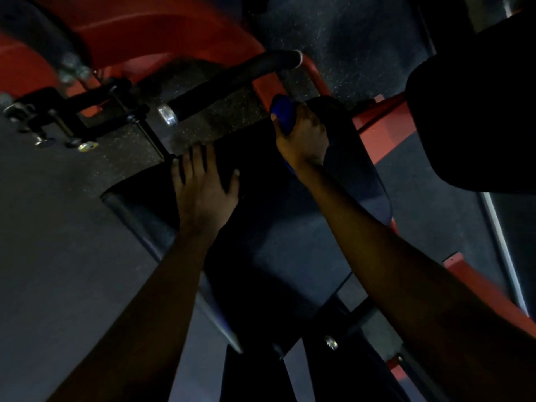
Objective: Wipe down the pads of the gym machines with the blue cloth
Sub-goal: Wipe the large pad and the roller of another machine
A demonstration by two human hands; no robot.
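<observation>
Right hand (301, 137) grips blue cloth (282, 111) on pad (261, 227).

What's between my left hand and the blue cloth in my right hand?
Only bare black vinyl pad between left hand and blue cloth, per head view.

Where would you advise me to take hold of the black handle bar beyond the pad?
Take the handle bar mid-length on its black sleeve, from the pad side, fingers across it: a round bar lying diagonally, metal-capped at its end.
</observation>
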